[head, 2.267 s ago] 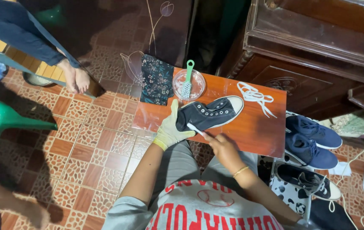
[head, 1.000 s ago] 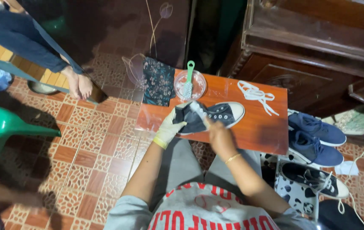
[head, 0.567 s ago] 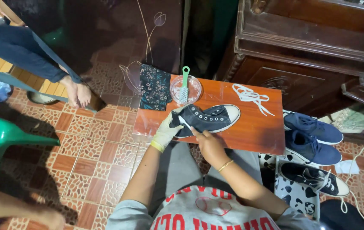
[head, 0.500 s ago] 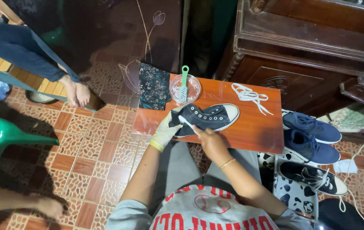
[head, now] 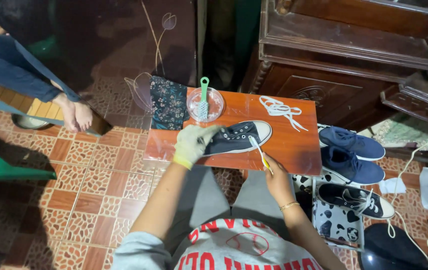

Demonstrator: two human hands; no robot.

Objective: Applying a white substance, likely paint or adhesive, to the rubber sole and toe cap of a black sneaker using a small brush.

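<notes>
- Now the dark canvas sneaker (head: pixel 239 136) lies on its side near the front edge of the low orange table (head: pixel 294 145), toe pointing right, roughly where it lay half a second ago, after being turned over and handled a second back.
- The gloved left hand (head: pixel 192 143) clamps the heel end, pressing the shoe down; the right hand (head: pixel 276 175), which was up against the shoe moments ago, has drawn back to the table's near edge.
- That hand pinches a slim yellow-handled toothbrush (head: pixel 257 151), its head touching the white sole, so the scrubbing seems to have moved to the rubber edge.
- A green brush (head: pixel 203 97) stands in a clear bowl (head: pixel 213 106) behind; white laces (head: pixel 279 108) lie apart.
- Hidden: the glove covers the heel, and the bristles are too small to make out.
</notes>
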